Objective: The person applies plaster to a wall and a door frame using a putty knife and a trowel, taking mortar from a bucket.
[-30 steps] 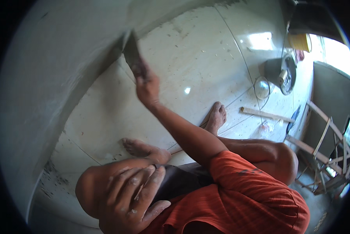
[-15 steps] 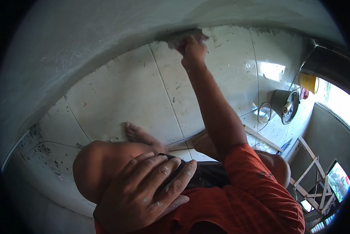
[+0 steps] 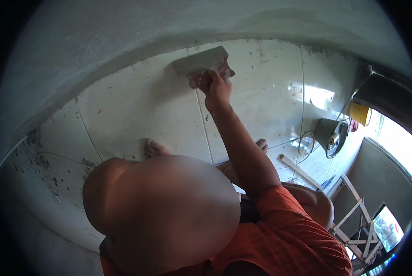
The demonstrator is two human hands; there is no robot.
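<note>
My right hand (image 3: 218, 92) is closed round the red, smeared grip of a wide putty knife (image 3: 201, 61). Its broad grey blade points toward the wall and stands a little apart from the wall's foot, above the pale tiles. The grey plastered wall (image 3: 137, 34) curves across the top of the view, with a darker damp-looking patch on it. A large smooth blur over my lap covers my left hand (image 3: 183, 216), so its fingers cannot be made out. My bare feet (image 3: 156, 148) rest on the tiled floor (image 3: 137, 106) between my bent knees.
To the right stands a dark bucket (image 3: 327, 133) with a light-coloured roll-like thing at its mouth, and a yellow container (image 3: 360, 113) behind it. A flat wooden strip (image 3: 301, 172) lies on the floor. A wooden frame (image 3: 360, 225) stands at the lower right. Dark splatters mark the left floor.
My right hand has drawn the putty knife back from the wall's foot, toward me and slightly left. My left hand, visible earlier with fingers spread over my lap, is now blurred out.
</note>
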